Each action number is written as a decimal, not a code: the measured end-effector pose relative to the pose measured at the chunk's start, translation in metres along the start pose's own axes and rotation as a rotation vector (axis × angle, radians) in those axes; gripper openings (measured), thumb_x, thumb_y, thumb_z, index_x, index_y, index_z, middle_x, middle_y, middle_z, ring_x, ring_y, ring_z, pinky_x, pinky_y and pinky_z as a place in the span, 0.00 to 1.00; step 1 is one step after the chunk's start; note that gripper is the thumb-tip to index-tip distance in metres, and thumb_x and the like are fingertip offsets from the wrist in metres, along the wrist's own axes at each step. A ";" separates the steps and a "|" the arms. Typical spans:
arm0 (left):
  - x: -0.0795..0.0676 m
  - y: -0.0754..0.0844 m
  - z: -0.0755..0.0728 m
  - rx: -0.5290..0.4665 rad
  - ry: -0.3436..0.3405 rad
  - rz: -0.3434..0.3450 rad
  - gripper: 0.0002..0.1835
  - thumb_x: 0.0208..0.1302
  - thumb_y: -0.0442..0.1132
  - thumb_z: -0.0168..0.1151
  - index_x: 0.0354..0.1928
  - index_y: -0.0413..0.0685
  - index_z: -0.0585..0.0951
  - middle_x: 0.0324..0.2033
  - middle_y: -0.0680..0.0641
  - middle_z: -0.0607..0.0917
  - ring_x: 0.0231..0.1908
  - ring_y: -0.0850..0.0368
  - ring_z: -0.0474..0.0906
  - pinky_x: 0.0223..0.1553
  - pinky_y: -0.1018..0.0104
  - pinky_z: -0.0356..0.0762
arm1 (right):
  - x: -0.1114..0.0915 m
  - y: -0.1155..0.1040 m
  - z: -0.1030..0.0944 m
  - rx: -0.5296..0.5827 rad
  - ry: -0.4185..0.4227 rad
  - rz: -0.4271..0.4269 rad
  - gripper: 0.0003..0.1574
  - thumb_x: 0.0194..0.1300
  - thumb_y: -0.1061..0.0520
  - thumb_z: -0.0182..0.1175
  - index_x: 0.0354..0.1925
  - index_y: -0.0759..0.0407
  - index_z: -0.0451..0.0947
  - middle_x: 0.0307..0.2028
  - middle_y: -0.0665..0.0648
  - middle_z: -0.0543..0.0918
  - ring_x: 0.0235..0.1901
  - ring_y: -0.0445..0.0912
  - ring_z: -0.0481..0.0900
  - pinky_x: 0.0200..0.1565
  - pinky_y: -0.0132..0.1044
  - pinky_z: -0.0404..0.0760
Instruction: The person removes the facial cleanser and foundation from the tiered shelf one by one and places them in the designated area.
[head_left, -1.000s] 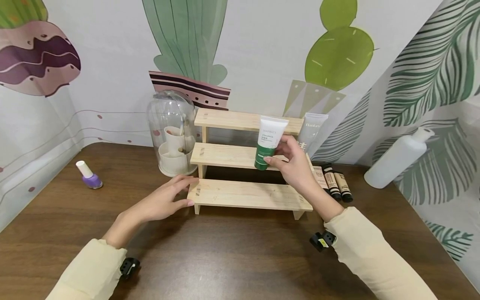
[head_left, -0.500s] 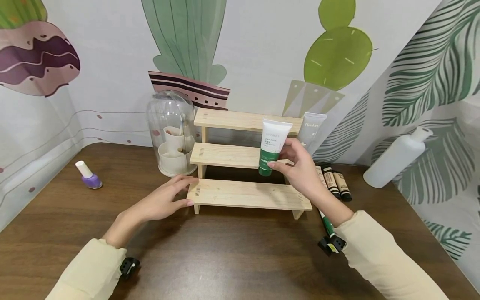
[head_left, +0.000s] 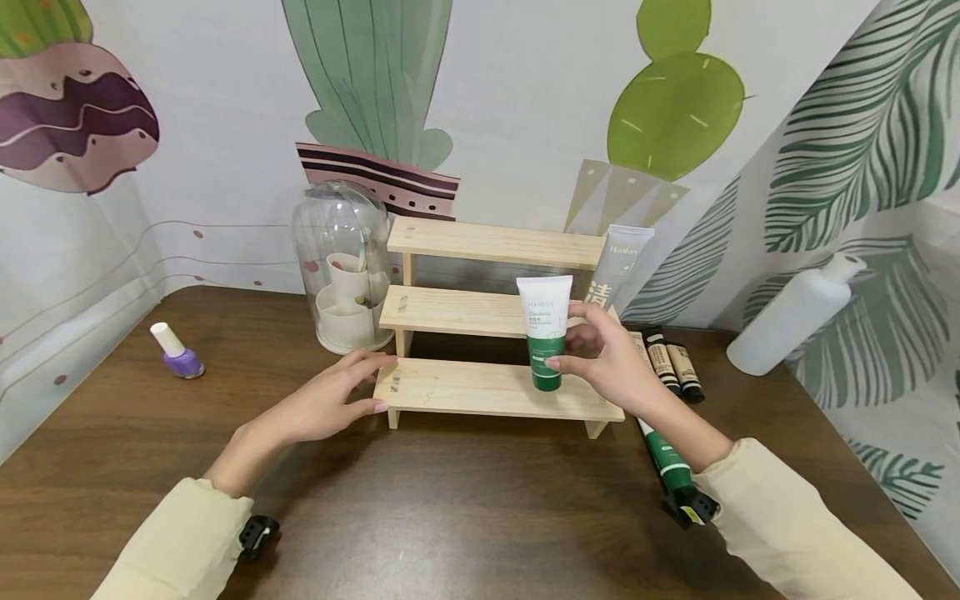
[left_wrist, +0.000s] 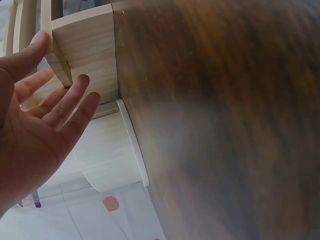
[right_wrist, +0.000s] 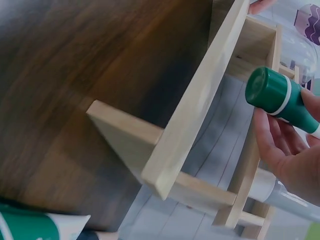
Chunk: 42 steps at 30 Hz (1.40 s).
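Observation:
My right hand (head_left: 611, 354) pinches a white squeeze tube (head_left: 546, 329) with a green cap end, label facing me. The tube is upright, cap down. In the right wrist view its green cap (right_wrist: 267, 90) hangs apart from the lowest board. A three-step wooden display rack (head_left: 465, 385) stands behind and below it. At the rack's left end, my left hand (head_left: 322, 404) touches the lowest step with thumb and forefinger, the other fingers loosely extended; the left wrist view shows this hand (left_wrist: 40, 115) around the board's end (left_wrist: 60, 70).
A grey tube (head_left: 621, 262) stands upright at the rack's right rear. Small tubes (head_left: 663, 367) and another green-and-white tube (head_left: 667, 458) lie to the right, near a white bottle (head_left: 795, 312). Left are a clear dome (head_left: 337, 225) over a white organizer and purple nail polish (head_left: 182, 360).
My right hand has brought the tube down and toward me, from before the middle step to over the lowest step, and turned it more upright. My left hand has stayed put.

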<state>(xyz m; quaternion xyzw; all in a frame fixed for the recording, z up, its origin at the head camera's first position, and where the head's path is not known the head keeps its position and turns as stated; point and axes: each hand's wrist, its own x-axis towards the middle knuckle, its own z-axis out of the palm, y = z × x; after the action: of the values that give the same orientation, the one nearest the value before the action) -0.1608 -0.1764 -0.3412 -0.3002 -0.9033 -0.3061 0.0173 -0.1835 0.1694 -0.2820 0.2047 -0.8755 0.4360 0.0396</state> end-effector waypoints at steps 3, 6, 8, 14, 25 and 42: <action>0.000 0.000 0.000 0.003 0.002 0.004 0.28 0.57 0.33 0.63 0.60 0.35 0.67 0.56 0.35 0.67 0.47 0.45 0.74 0.50 0.47 0.68 | -0.005 0.004 -0.004 -0.028 -0.034 0.027 0.32 0.50 0.67 0.67 0.52 0.62 0.66 0.33 0.60 0.82 0.36 0.50 0.78 0.40 0.43 0.71; 0.000 0.000 -0.001 0.009 0.003 0.008 0.28 0.57 0.33 0.63 0.60 0.35 0.67 0.56 0.36 0.68 0.46 0.45 0.75 0.50 0.47 0.68 | -0.009 0.008 -0.009 -0.030 -0.072 0.042 0.31 0.50 0.67 0.67 0.51 0.61 0.66 0.32 0.59 0.83 0.36 0.49 0.79 0.39 0.42 0.71; 0.000 0.001 -0.001 0.009 0.004 0.008 0.28 0.57 0.33 0.63 0.60 0.35 0.67 0.56 0.36 0.68 0.46 0.46 0.74 0.50 0.48 0.68 | -0.012 0.010 -0.013 -0.015 -0.100 0.050 0.31 0.50 0.67 0.66 0.52 0.62 0.66 0.33 0.60 0.83 0.36 0.49 0.79 0.38 0.42 0.72; 0.000 0.001 -0.001 0.009 0.001 0.006 0.28 0.57 0.33 0.62 0.60 0.35 0.67 0.56 0.36 0.68 0.46 0.45 0.75 0.50 0.47 0.69 | -0.024 0.015 -0.029 0.043 -0.164 0.103 0.31 0.51 0.70 0.64 0.52 0.65 0.64 0.35 0.63 0.81 0.33 0.50 0.79 0.32 0.42 0.78; -0.001 0.001 -0.001 0.007 0.002 0.007 0.28 0.57 0.33 0.63 0.60 0.36 0.67 0.56 0.35 0.67 0.47 0.45 0.74 0.50 0.47 0.68 | -0.047 0.024 -0.060 0.099 -0.264 0.258 0.32 0.49 0.69 0.66 0.51 0.67 0.62 0.34 0.65 0.77 0.30 0.51 0.78 0.29 0.46 0.80; -0.001 0.001 -0.001 -0.002 0.000 0.002 0.29 0.57 0.33 0.62 0.60 0.36 0.67 0.57 0.35 0.67 0.47 0.44 0.74 0.50 0.47 0.68 | -0.083 0.059 -0.107 0.133 -0.277 0.426 0.35 0.53 0.63 0.65 0.52 0.70 0.56 0.29 0.62 0.77 0.26 0.52 0.79 0.28 0.50 0.80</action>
<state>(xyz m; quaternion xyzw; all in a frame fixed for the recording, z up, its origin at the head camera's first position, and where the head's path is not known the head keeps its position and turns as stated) -0.1599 -0.1768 -0.3401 -0.3012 -0.9027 -0.3068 0.0173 -0.1426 0.3111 -0.2808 0.0759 -0.8653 0.4589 -0.1869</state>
